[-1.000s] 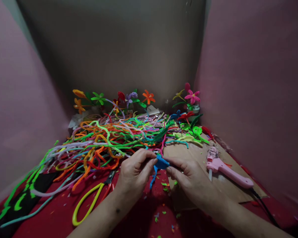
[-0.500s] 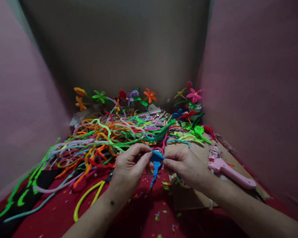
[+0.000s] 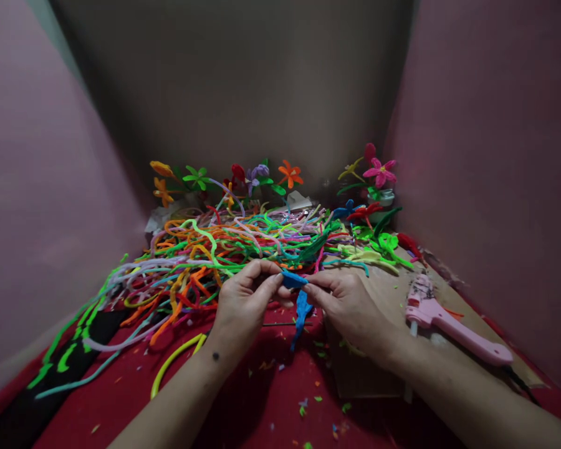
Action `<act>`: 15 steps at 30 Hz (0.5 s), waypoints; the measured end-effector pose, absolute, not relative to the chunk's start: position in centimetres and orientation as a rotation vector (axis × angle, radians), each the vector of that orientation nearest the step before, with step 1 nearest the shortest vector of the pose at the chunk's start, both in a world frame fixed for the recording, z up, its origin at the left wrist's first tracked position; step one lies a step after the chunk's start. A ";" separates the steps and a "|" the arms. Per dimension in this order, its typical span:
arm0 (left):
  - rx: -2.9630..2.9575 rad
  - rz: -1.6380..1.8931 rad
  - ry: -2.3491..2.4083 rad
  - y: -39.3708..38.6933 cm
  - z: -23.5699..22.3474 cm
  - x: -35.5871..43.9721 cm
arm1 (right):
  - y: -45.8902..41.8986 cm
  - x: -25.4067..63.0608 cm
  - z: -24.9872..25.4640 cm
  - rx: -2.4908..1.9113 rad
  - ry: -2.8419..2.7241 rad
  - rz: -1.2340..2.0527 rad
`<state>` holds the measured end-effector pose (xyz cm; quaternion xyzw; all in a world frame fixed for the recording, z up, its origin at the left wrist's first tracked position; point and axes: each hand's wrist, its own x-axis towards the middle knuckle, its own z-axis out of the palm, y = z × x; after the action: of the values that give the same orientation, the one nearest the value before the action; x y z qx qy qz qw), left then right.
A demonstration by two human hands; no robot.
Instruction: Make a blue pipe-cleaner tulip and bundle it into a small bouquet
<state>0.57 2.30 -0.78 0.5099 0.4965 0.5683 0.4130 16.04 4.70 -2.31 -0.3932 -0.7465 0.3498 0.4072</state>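
Between my two hands is a blue fuzzy pipe-cleaner piece (image 3: 293, 279), with one part stretched across and another hanging down toward the red cloth. My left hand (image 3: 249, 299) pinches its left end between thumb and fingertips. At the other end, my right hand (image 3: 350, 305) grips it with thumb and index finger. Both hands are closed on it, held above the cloth in front of the heap of pipe cleaners (image 3: 215, 249). Part of the blue piece is hidden behind my fingers.
A pink glue gun (image 3: 458, 327) lies on a cardboard sheet (image 3: 369, 374) at the right. Yellow-handled scissors (image 3: 171, 362) rest partly behind my left forearm. Pipe-cleaner flowers (image 3: 290, 174) stand along the back, and coloured scraps dot the red cloth (image 3: 271, 399). Pink walls rise on both sides.
The whole scene has shifted slightly to the right in view. My hands still hold the blue piece, which sits a little higher, its hanging part now more to the right.
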 end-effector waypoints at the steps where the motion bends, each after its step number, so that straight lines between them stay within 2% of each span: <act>1: 1.281 1.433 1.255 2.3 -0.7 0.7 | 4.7 16.1 -2.4 -0.997 -1.888 0.877; 5: 1.289 1.426 1.276 2.1 -0.7 0.9 | 4.8 16.2 -2.8 -1.009 -1.873 0.822; 12: 1.336 1.417 1.287 2.0 -1.1 1.0 | 4.8 16.3 -3.8 -0.978 -2.075 0.339; 15: 1.409 1.413 1.307 1.9 -1.2 0.9 | 4.8 16.3 -3.8 -0.992 -2.122 0.246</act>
<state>0.94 1.90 -1.21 0.5491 0.5091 0.5504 0.3693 16.32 4.83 -3.81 -0.3890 -0.8321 0.0966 0.3833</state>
